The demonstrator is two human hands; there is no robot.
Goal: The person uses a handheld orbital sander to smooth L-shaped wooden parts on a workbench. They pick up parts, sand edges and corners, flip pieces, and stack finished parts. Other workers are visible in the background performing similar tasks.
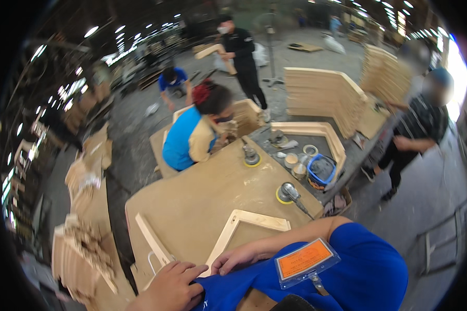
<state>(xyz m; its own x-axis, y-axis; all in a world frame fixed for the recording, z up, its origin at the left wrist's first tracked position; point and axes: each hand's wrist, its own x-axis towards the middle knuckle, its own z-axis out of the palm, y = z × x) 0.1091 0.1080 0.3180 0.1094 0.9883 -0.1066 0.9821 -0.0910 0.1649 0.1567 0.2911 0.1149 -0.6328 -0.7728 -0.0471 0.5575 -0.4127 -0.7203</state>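
An angled pale wooden frame piece [226, 232] lies on the brown-covered worktable close to my body. My right hand [237, 257] has its fingers curled at the near end of that piece, against its edge. Just left of it, my left hand [175, 284] lies with fingers loosely extended toward the right hand, holding nothing I can see. Beyond the left hand, a straight wooden bar [151, 236] slants away. My left hand and blue shirt hide its near end and any join between the two pieces. A thin white loop [151, 262] shows beside the bar.
Two disc sanders [288, 194] [251, 155] rest on the worktable [192, 199]. A blue basin [321, 170] and several small tubs stand right of it. Stacked wooden frames [321, 96] rise behind. A co-worker in blue [184, 140] bends at the far edge; another person [417, 122] stands right.
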